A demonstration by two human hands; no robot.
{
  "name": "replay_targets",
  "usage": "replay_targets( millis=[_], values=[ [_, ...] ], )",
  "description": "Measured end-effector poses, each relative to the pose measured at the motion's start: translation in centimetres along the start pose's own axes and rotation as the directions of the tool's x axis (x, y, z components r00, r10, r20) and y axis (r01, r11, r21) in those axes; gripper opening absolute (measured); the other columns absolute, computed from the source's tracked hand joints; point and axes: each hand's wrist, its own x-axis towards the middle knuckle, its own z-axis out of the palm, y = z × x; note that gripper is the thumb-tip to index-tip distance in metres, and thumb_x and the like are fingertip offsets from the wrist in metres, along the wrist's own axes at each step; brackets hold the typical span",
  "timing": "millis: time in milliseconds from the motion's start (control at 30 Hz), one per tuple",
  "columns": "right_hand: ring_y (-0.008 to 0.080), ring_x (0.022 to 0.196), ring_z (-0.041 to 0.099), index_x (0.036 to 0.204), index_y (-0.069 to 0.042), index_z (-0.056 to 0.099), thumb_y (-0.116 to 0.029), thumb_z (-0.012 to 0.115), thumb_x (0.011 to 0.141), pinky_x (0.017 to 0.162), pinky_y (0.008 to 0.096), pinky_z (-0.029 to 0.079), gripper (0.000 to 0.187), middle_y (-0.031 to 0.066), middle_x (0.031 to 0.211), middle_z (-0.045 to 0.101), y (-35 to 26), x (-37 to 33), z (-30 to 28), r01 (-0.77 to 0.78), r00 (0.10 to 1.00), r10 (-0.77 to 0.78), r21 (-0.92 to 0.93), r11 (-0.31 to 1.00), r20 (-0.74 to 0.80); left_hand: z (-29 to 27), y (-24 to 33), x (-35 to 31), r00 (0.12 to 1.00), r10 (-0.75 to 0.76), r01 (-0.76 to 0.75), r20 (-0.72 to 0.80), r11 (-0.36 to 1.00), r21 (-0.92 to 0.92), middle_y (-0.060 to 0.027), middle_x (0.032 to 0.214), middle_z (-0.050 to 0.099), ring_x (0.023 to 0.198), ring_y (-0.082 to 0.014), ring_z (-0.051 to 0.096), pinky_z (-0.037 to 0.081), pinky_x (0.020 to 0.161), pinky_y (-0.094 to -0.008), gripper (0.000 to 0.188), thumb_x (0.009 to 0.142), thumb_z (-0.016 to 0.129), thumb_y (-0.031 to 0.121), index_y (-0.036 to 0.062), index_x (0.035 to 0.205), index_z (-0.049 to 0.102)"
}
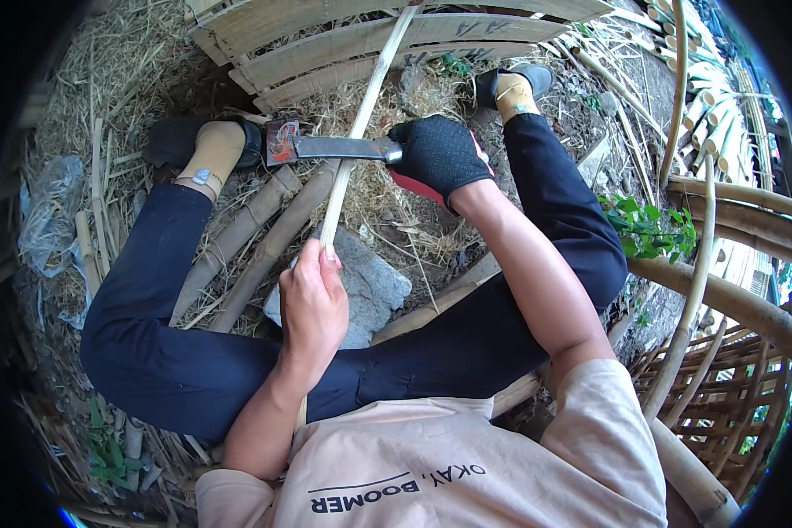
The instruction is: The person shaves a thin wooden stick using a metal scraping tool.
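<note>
My bare left hand (314, 295) is closed around a long, pale bamboo strip (357, 132), thumb lying along it. The strip slants up and away between my legs, its far part reaching over a wooden crate (326, 66). In a black and red glove, my right hand (440, 157) grips the handle of a machete (339, 149). Its broad blade points left and crosses the strip, seemingly touching it. The blade's tip end is wider and marked with red. A grey rock (367, 283) lies under and beside my left hand.
My legs are spread on either side, with dark shoes by the crate. Thick bamboo poles (260, 242) lie between them. Cut bamboo pieces (717, 123) are stacked at far right, above a woven bamboo basket (744, 414). A clear plastic bag (55, 216) lies at left on straw.
</note>
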Motion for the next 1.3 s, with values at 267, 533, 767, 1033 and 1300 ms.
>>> replay_targets(
  millis=[267,533,767,1033,1300],
  values=[
    [0.0335,0.083,0.072,0.090,-0.019,0.077,-0.028,0.067,0.076,0.077,0.0438,0.057,0.020,0.0140,0.084,0.073,0.6,0.6,0.5,0.011,0.999,-0.011,-0.003,1.000,-0.047,-0.5,0.3,0.4,0.998,-0.038,0.037,0.052,0.999,0.027,-0.0217,0.077,0.065,0.076,-0.0451,0.064,0.048,0.066,-0.0522,0.016,0.100,0.047,0.007,-0.0013,0.090,0.056],
    [0.0331,0.082,0.072,0.089,-0.019,0.076,-0.027,0.067,0.075,0.075,0.0446,0.057,0.018,0.0133,0.083,0.073,0.9,0.9,0.7,0.029,0.997,-0.032,-0.032,0.999,-0.077,-0.6,0.4,0.4,0.999,-0.027,0.025,0.047,0.999,0.039,-0.0211,0.076,0.065,0.074,-0.0440,0.064,0.048,0.066,-0.0509,0.015,0.100,0.048,0.007,-0.0009,0.090,0.056],
    [0.0327,0.083,0.072,0.089,-0.021,0.076,-0.026,0.066,0.076,0.074,0.0456,0.057,0.018,0.0123,0.082,0.073,1.2,1.0,0.7,0.018,0.994,-0.020,-0.027,0.999,-0.107,-1.0,0.7,0.4,0.997,-0.032,0.029,0.077,0.999,0.035,-0.0190,0.074,0.063,0.070,-0.0424,0.063,0.046,0.066,-0.0502,0.017,0.101,0.047,0.008,0.0005,0.088,0.055],
    [0.0317,0.083,0.073,0.091,-0.022,0.077,-0.026,0.065,0.076,0.075,0.0436,0.057,0.019,0.0119,0.083,0.074,1.3,0.7,0.2,-0.024,0.990,0.017,-0.047,0.999,-0.138,-1.0,0.2,0.0,0.996,-0.039,0.036,0.085,0.999,0.037,-0.0167,0.074,0.063,0.069,-0.0407,0.062,0.045,0.068,-0.0493,0.019,0.102,0.046,0.010,0.0015,0.088,0.055],
    [0.0362,0.080,0.071,0.093,-0.016,0.076,-0.030,0.066,0.079,0.075,0.0461,0.056,0.022,0.0163,0.083,0.072,3.0,1.3,0.3,-0.043,0.976,0.030,-0.059,0.997,-0.215,-0.7,-0.4,-0.4,0.997,0.083,-0.083,0.002,0.995,0.046,-0.0137,0.060,0.051,0.052,-0.0277,0.054,0.040,0.055,-0.0420,0.026,0.104,0.045,0.012,0.0010,0.081,0.052]
  ],
)
